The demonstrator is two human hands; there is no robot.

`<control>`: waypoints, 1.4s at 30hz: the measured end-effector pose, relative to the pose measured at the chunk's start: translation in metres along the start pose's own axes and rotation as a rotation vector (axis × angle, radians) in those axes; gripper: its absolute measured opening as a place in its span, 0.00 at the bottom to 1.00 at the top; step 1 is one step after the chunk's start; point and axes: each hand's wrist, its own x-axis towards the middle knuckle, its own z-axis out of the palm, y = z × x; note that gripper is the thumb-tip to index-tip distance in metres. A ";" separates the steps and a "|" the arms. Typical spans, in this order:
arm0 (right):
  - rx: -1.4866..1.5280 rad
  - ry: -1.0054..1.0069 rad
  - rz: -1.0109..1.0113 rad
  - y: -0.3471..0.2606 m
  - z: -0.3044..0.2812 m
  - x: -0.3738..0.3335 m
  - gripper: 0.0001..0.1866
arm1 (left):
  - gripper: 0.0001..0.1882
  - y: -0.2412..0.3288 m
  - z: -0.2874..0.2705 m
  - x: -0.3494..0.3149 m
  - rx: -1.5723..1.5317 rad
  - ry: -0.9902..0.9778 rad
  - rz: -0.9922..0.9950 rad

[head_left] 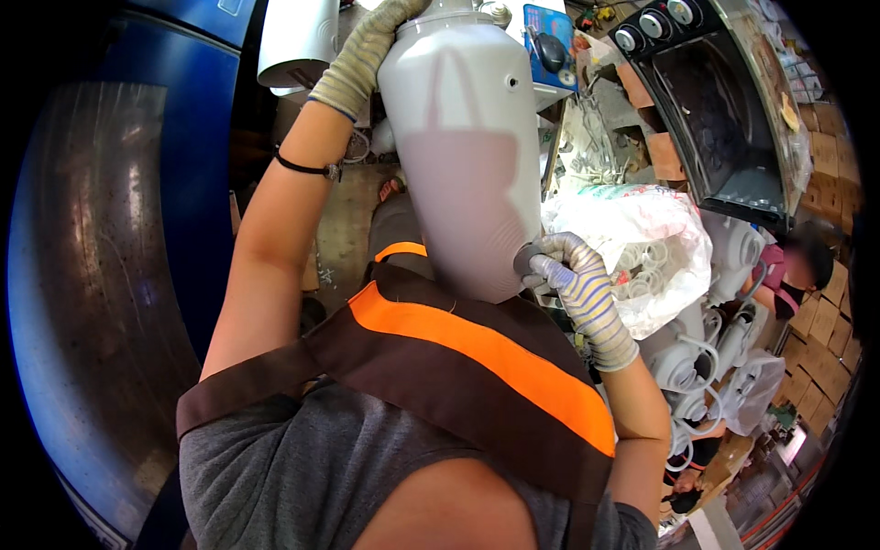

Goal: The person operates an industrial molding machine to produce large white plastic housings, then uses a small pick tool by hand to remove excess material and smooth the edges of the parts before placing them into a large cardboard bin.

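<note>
Gloves (341, 87) on, and I'm watching this from my remote seat. Left hand (396, 20) is up by the neck of the grey tank (463, 101), but its fingertips run out of view, so I can't tell how tight it is. Right hand (573, 275) has a narrow pinch on a dark round fitting (527, 260) low on the tank's right side. The tank's bottom end sits by the brown apron (385, 353), I'd guess so the body can brace it while the left steadies the top. Lower part looks pinkish; shadow or contents, no clue from here. Just right of it, an open white plastic bag (665, 211) holds a heap of pale rings (642, 266). Further right there's a black box-shaped appliance (706, 92), too dark inside to read.
</note>
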 end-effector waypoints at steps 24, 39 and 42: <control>0.016 0.107 0.091 -0.006 0.012 0.015 0.09 | 0.25 0.003 0.029 -0.018 0.299 0.018 0.283; 0.435 -0.114 -0.081 0.023 0.023 0.015 0.41 | 0.34 0.036 -0.047 -0.025 0.084 0.141 0.459; 0.380 -0.017 0.030 0.022 0.024 0.005 0.39 | 0.34 0.041 -0.044 -0.028 0.044 0.100 0.407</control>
